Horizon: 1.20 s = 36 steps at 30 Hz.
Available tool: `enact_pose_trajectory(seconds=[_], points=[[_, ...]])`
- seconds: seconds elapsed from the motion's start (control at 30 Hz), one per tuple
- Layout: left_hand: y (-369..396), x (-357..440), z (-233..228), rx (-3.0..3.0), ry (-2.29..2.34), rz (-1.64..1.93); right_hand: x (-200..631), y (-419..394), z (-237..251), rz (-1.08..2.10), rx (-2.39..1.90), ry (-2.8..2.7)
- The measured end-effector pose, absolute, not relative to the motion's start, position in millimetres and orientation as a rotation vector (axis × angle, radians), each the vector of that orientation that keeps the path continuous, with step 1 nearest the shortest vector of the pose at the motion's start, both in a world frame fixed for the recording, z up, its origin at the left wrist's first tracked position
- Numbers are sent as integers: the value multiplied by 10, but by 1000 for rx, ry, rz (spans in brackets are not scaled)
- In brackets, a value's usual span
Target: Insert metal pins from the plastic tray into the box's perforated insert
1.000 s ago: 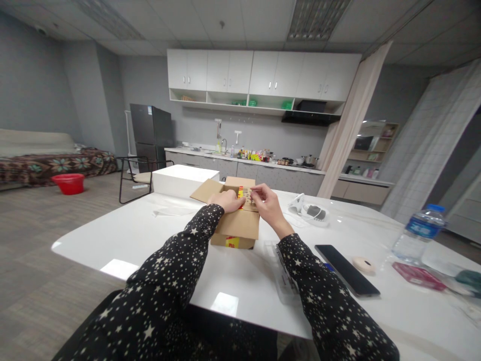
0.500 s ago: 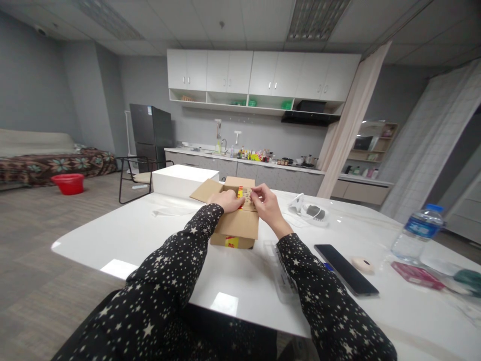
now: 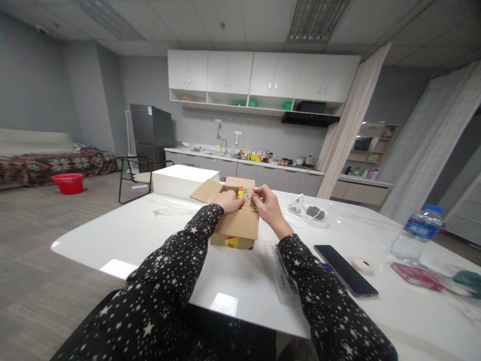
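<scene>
A cardboard box stands on the white table, its flaps spread. The left hand lies over the box toward eleven o'clock, thumb against a printed panel; its other fingers are hidden, so its grip can't be judged. The right hand is at two o'clock, fingertips bent in at the panel's edge; whether they pinch anything is unclear. Beyond, a white box sits at ten o'clock, a clear plastic case between four and five, a phone at four, and a bottle farther out near three.
</scene>
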<state>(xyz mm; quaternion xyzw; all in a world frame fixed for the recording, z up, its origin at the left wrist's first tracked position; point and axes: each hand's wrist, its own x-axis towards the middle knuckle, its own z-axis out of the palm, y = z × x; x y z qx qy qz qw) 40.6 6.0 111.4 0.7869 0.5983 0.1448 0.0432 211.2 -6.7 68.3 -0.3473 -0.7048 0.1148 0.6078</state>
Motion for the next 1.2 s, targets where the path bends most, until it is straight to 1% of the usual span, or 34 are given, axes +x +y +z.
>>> enact_pose_trajectory(seconds=[1.2], points=[[49,408,1121,2411,1836,429,2111,-81,691,235,-805,-1671]])
